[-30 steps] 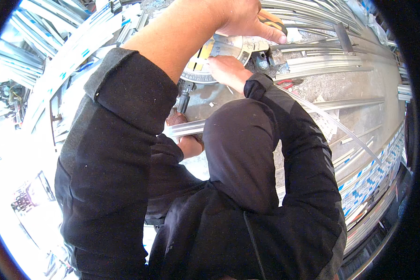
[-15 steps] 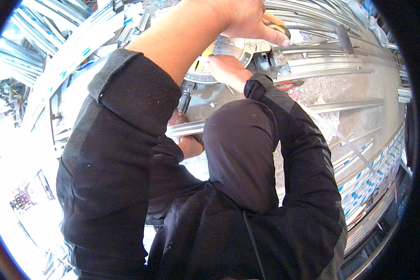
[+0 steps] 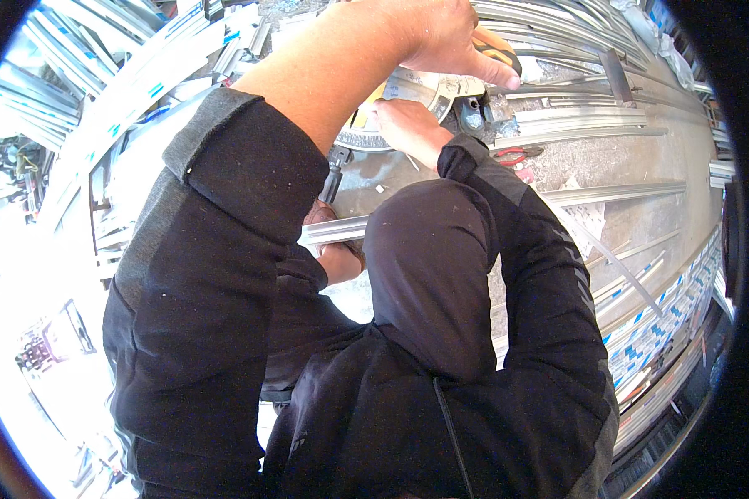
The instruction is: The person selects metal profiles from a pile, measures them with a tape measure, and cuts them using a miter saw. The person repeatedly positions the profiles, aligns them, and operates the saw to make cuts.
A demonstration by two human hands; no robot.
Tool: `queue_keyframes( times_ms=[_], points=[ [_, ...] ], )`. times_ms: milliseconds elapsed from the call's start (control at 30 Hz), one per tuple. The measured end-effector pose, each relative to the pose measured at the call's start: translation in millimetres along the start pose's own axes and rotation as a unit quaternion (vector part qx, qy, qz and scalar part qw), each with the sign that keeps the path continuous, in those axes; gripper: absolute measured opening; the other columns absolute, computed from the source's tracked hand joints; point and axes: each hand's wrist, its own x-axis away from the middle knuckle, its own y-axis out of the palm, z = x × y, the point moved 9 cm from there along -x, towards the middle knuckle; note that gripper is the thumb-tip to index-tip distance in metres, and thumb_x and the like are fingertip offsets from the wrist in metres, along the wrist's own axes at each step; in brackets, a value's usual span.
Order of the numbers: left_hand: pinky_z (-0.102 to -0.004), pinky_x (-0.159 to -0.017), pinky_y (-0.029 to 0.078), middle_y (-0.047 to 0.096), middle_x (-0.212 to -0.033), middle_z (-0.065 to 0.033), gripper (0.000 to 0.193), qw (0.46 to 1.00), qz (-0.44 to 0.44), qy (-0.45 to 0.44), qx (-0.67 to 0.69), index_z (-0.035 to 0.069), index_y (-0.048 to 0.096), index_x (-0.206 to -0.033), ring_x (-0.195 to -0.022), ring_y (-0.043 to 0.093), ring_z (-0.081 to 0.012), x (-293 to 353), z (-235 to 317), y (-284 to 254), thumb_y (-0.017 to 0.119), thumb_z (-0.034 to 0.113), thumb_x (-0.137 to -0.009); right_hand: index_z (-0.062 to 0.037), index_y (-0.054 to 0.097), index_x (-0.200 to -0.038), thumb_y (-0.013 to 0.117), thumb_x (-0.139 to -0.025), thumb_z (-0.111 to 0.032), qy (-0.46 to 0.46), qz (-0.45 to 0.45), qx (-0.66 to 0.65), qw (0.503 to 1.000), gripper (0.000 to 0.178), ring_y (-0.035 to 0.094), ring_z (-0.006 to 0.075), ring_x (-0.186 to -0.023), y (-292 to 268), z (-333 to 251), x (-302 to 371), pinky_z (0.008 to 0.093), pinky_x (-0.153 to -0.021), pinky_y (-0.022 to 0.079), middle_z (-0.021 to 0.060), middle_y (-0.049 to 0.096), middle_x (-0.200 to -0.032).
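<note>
Fingers of the left hand (image 3: pixel 453 37) curl closed around a saw handle (image 3: pixel 499 51).

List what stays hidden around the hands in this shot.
- Head view: the left hand covers most of the yellow-and-black handle.
- Head view: the right hand has its fingertips tucked out of sight, so its grip is unclear.
- Head view: the aluminium profile is mostly covered by black sleeves.

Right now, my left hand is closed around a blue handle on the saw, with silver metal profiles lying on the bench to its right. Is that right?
Not quite: the handle is yellow, not blue. The head view shows the left hand closed around the yellow handle, with silver metal profiles lying on the bench to its right.
</note>
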Motion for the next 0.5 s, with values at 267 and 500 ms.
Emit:
queue_keyframes(
  times_ms=[267,500],
  points=[
    [-0.0414,-0.093,0.056,0.066,-0.132,-0.0236,0.073,1.0,0.007,0.008,0.018,0.035,0.069,-0.136,-0.11,0.071,-0.0333,2.3,-1.7,-2.0,0.051,0.084,-0.085,0.0018,0.071,-0.094,0.051,-0.095,-0.023,0.009,0.017,-0.018,1.0,0.032,0.071,0.041,-0.091,-0.1,2.1,0.8,0.0524,-0.08,0.053,0.0241,0.073,-0.092],
    [-0.0416,-0.093,0.055,0.065,-0.133,-0.024,0.073,1.0,-0.014,0.007,0.017,0.036,0.067,-0.139,-0.111,0.071,-0.0331,2.7,-0.8,-1.7,0.05,0.084,-0.086,0.0012,0.069,-0.101,0.05,-0.099,-0.025,-0.005,0.007,0.006,1.0,0.033,0.071,0.0415,-0.092,2.5,3.6,-0.8,0.052,-0.081,0.053,0.0248,0.072,-0.095]
  ],
)
